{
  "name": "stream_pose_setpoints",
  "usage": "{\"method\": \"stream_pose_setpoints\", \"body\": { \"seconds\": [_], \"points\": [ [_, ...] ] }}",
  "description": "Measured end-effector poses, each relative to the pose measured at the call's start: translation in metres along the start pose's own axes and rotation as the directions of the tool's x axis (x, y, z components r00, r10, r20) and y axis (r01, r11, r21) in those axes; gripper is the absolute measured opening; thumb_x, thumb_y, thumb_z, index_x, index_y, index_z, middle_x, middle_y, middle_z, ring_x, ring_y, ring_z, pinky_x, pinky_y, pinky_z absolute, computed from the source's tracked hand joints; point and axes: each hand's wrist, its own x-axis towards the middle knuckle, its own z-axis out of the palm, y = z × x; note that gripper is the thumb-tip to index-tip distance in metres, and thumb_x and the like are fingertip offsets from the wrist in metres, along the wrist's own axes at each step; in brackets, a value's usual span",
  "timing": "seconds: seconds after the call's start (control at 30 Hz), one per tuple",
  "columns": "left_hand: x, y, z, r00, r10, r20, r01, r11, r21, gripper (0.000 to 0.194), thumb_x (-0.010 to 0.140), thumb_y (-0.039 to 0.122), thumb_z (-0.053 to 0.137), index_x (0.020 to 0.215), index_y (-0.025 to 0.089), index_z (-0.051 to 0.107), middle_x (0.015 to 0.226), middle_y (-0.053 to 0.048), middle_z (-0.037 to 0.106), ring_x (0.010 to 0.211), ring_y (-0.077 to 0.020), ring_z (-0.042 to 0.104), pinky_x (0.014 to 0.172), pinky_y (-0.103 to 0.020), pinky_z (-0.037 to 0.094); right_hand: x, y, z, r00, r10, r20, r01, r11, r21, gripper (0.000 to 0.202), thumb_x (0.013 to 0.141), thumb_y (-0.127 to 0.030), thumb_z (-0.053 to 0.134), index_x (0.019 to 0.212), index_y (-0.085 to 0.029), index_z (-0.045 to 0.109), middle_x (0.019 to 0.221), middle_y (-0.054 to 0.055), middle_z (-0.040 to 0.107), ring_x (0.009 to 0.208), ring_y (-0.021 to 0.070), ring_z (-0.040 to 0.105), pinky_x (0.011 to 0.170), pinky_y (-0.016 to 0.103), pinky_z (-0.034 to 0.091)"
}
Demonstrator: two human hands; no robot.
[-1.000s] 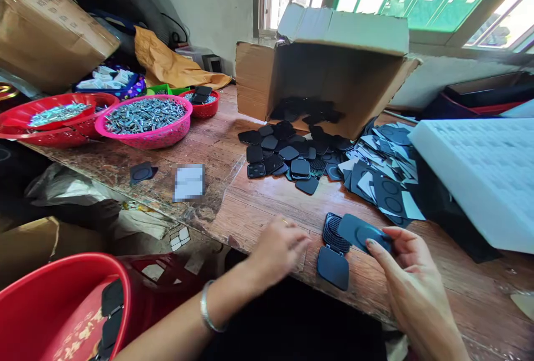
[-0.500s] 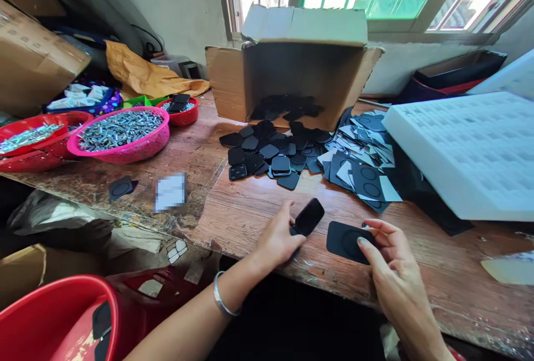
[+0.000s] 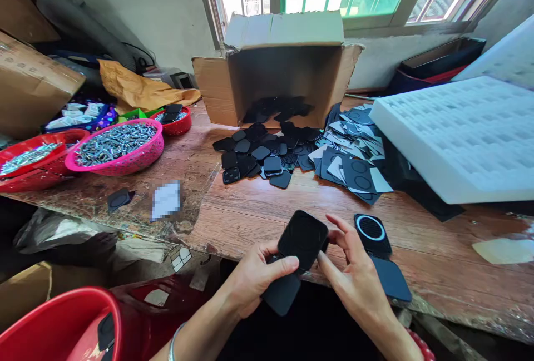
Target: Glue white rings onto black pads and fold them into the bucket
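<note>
A black folding piece with two rounded square panels (image 3: 303,240) is in my left hand (image 3: 254,277), the thumb pressed on it near the fold. My right hand (image 3: 354,269) has its fingers at the right edge of the upper panel; a dark bit shows between them, too hidden to make out. Beside my right hand, another opened black piece with a white ring (image 3: 371,228) lies on the table near the front edge. Farther back are a pile of black pieces (image 3: 261,153) and a heap of dark and white sheets (image 3: 359,174).
An open cardboard box (image 3: 212,91) stands behind the pile. A white foam tray (image 3: 463,138) is at the right. At the left are a pink basket of metal parts (image 3: 119,167) and red baskets (image 3: 178,126). A red bin (image 3: 114,316) stands below the table edge.
My hands have come together at the folding piece. The dark sheet is no longer visible in my right hand. The opened piece with the white ring now shows at the right. The view has shifted slightly.
</note>
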Motion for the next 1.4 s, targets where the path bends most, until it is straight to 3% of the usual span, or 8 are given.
{"method": "stream_pose_setpoints", "body": {
  "seconds": [0.13, 0.27, 0.33, 0.43, 0.57, 0.67, 0.83, 1.4],
  "points": [
    [0.001, 0.004, -0.001, 0.996, 0.013, -0.089, -0.018, 0.999, -0.051, 0.035, 0.065, 0.041, 0.086, 0.089, 0.016, 0.076, 0.082, -0.004, 0.071, 0.068, -0.012, 0.061, 0.067, -0.022, 0.047, -0.001, 0.0, -0.002, 0.989, 0.127, -0.073, -0.123, 0.991, 0.05, 0.078, 0.079, -0.043, 0.07, 0.147, -0.027, 0.038, 0.146, 0.012, 0.049, 0.107, 0.026, 0.064, 0.091, 0.043, 0.053],
    [-0.001, 0.008, -0.006, 0.999, -0.01, -0.038, 0.005, 0.991, -0.132, 0.033, 0.067, 0.037, 0.086, 0.089, 0.016, 0.074, 0.088, -0.006, 0.073, 0.073, -0.0137, 0.065, 0.073, -0.026, 0.053, 0.003, -0.001, -0.003, 0.932, 0.283, 0.227, -0.34, 0.899, 0.274, 0.046, 0.082, -0.055, 0.065, 0.109, -0.019, 0.07, 0.101, 0.009, 0.074, 0.087, 0.0249, 0.069, 0.074, 0.035, 0.058],
    [-0.003, 0.011, -0.011, 0.999, -0.034, 0.002, 0.034, 0.987, -0.156, 0.031, 0.067, 0.034, 0.086, 0.088, 0.015, 0.074, 0.091, -0.008, 0.073, 0.076, -0.016, 0.067, 0.075, -0.03, 0.056, 0.007, -0.001, -0.005, 0.931, 0.262, 0.253, -0.325, 0.912, 0.25, 0.039, 0.083, -0.056, 0.063, 0.085, -0.019, 0.074, 0.089, 0.007, 0.074, 0.081, 0.0236, 0.068, 0.072, 0.033, 0.056],
    [-0.009, 0.019, -0.021, 0.998, -0.056, 0.011, 0.057, 0.989, -0.134, 0.03, 0.067, 0.031, 0.086, 0.089, 0.016, 0.072, 0.094, -0.009, 0.072, 0.082, -0.0213, 0.07, 0.07, -0.033, 0.059, 0.015, 0.001, -0.015, 0.98, 0.2, 0.005, -0.199, 0.97, 0.137, 0.033, 0.079, -0.052, 0.068, 0.076, -0.02, 0.074, 0.09, 0.007, 0.073, 0.084, 0.0231, 0.066, 0.076, 0.032, 0.053],
    [-0.015, 0.027, -0.035, 0.998, -0.067, 0.001, 0.067, 0.995, -0.07, 0.028, 0.071, 0.029, 0.082, 0.091, 0.014, 0.068, 0.096, -0.01, 0.071, 0.092, -0.0253, 0.071, 0.068, -0.032, 0.061, 0.024, 0.002, -0.029, 0.932, 0.295, -0.212, -0.234, 0.933, 0.272, 0.027, 0.073, -0.048, 0.075, 0.08, -0.022, 0.075, 0.084, 0.004, 0.073, 0.079, 0.0201, 0.066, 0.073, 0.029, 0.054],
    [-0.015, 0.024, -0.037, 0.985, -0.15, 0.086, 0.151, 0.988, -0.01, 0.032, 0.073, 0.027, 0.078, 0.099, 0.015, 0.065, 0.09, -0.009, 0.071, 0.074, -0.0209, 0.073, 0.059, -0.027, 0.059, 0.023, -0.006, -0.025, 0.924, 0.383, 0.024, -0.357, 0.836, 0.416, 0.028, 0.068, -0.048, 0.08, 0.079, -0.022, 0.076, 0.082, 0.005, 0.075, 0.077, 0.0218, 0.068, 0.072, 0.031, 0.056],
    [-0.009, 0.017, -0.031, 0.948, -0.211, 0.236, 0.218, 0.976, -0.003, 0.032, 0.072, 0.019, 0.067, 0.104, 0.017, 0.065, 0.096, -0.009, 0.07, 0.073, -0.0187, 0.072, 0.054, -0.021, 0.055, 0.01, -0.023, -0.004, 0.844, 0.379, 0.38, -0.513, 0.776, 0.367, 0.036, 0.072, -0.051, 0.077, 0.088, -0.018, 0.078, 0.09, 0.008, 0.076, 0.082, 0.0234, 0.068, 0.077, 0.035, 0.056],
    [-0.005, 0.008, -0.036, 0.912, -0.258, 0.318, 0.271, 0.962, 0.001, 0.032, 0.07, 0.015, 0.059, 0.102, 0.017, 0.064, 0.089, -0.007, 0.069, 0.067, -0.0185, 0.071, 0.062, -0.03, 0.057, 0.006, -0.029, 0.012, 0.836, 0.379, 0.396, -0.506, 0.811, 0.293, 0.032, 0.076, -0.049, 0.075, 0.077, -0.017, 0.072, 0.076, 0.003, 0.071, 0.072, 0.0188, 0.065, 0.069, 0.03, 0.055]
  ]
}}
